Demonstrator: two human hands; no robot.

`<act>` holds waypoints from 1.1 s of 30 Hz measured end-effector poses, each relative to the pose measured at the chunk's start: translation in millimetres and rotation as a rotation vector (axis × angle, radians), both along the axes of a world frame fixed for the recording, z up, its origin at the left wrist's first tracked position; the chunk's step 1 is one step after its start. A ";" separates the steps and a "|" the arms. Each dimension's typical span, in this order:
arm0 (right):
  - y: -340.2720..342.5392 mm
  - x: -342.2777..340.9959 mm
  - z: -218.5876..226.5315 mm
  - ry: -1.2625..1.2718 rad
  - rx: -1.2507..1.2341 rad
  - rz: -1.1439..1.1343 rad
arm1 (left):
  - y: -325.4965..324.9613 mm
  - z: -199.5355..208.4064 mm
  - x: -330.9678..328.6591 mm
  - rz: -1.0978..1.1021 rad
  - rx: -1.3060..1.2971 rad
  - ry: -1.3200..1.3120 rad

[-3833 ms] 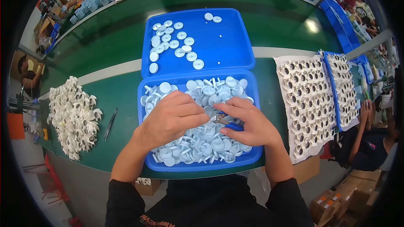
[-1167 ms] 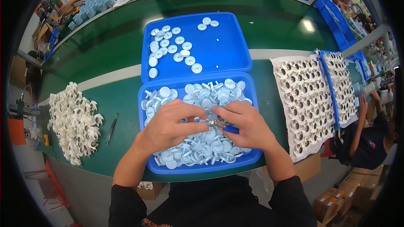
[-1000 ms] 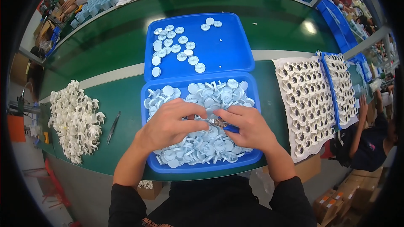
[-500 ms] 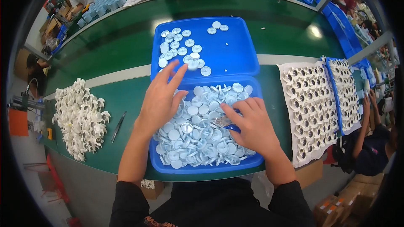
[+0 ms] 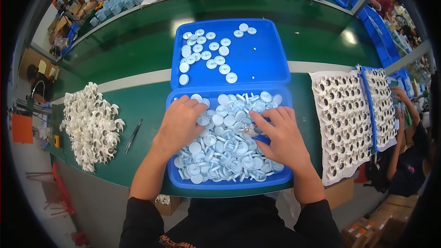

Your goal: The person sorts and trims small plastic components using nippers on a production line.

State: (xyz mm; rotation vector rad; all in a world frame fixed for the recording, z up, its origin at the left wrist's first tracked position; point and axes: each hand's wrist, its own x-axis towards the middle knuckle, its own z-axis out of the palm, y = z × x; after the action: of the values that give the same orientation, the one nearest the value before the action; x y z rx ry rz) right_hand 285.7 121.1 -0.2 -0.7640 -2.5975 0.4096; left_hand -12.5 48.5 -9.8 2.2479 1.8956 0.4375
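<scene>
My left hand (image 5: 182,121) is down at the left part of the near blue tray (image 5: 229,183), fingers curled among pale blue round plastic caps (image 5: 220,156). Its fingertips are partly hidden, and whether a cap is between them I cannot make out. In my right hand (image 5: 285,135), over the tray's right side, is a pair of small pliers (image 5: 262,139) with blue handles. Their metal jaws point left above the caps. Many of these caps have a thin stem. Behind, a second blue tray (image 5: 262,66) holds scattered caps, mostly at its left.
White finned parts (image 5: 91,128) are heaped at the left, with tweezers (image 5: 133,135) beside them. Rows of similar parts (image 5: 344,124) lie on a white sheet at the right, next to a blue-edged tray (image 5: 369,110). Co-workers' hands (image 5: 400,98) show at the far right.
My left hand has come down from above the far tray into the near tray's caps, its fingers now curled. More caps lie spread in the far tray. My right hand keeps the pliers.
</scene>
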 end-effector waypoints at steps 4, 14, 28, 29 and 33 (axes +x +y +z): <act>1.2 0.2 -2.2 0.028 -0.015 0.006 | 2.9 -4.9 -1.8 0.010 0.005 -0.070; 1.1 -0.8 -3.2 0.060 -0.024 0.010 | 11.6 6.6 18.9 -0.126 0.085 -0.358; -1.9 -4.8 -6.9 0.132 -0.036 0.014 | 4.3 10.1 52.0 -0.156 0.016 -0.662; -2.6 -5.0 -7.3 0.131 -0.036 0.014 | 4.8 8.1 52.0 -0.183 0.015 -0.671; -3.3 -5.6 -6.7 0.154 -0.067 0.017 | 2.5 4.5 53.8 -0.198 -0.063 -0.774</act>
State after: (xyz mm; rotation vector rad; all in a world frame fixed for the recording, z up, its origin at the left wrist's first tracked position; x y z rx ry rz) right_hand 280.1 117.8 -6.8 -0.7042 -2.4592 0.5408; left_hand 41.3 51.0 -5.2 1.8025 1.2545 1.0116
